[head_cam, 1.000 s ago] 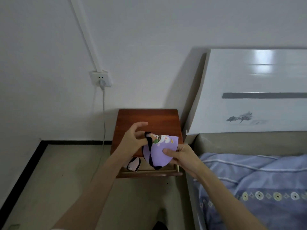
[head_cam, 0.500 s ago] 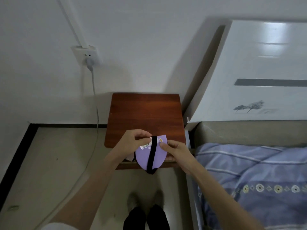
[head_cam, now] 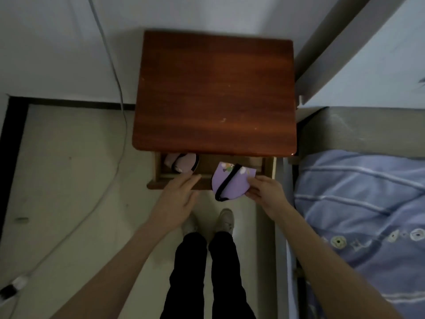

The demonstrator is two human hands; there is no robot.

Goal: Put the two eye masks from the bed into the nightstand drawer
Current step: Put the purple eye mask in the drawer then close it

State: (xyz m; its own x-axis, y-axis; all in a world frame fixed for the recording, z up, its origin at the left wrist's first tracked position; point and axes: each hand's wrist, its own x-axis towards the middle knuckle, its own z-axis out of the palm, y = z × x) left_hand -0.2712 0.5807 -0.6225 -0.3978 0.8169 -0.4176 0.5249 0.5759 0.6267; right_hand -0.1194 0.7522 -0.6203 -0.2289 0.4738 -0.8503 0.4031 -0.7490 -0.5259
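Note:
A folded purple eye mask (head_cam: pixel 231 183) with a black strap and a cartoon print hangs over the front edge of the open nightstand drawer (head_cam: pixel 268 168). My right hand (head_cam: pixel 264 189) pinches its right edge. A pink eye mask (head_cam: pixel 182 163) lies in the drawer's left end, partly under the tabletop. My left hand (head_cam: pixel 177 199) is flat with fingers apart, holding nothing, its fingertips at the drawer's front rail just below the pink mask.
The reddish-brown nightstand (head_cam: pixel 215 93) stands against the wall, with the white headboard (head_cam: pixel 368 65) and a bed with blue bedding (head_cam: pixel 358 215) to its right. A white cable (head_cam: pixel 119 93) trails down the wall onto the floor at left. My legs and shoes (head_cam: pixel 225 221) stand before the drawer.
My left hand has let go of the purple mask and dropped to the drawer front. My right hand has carried the mask down to the drawer. The view has tilted down.

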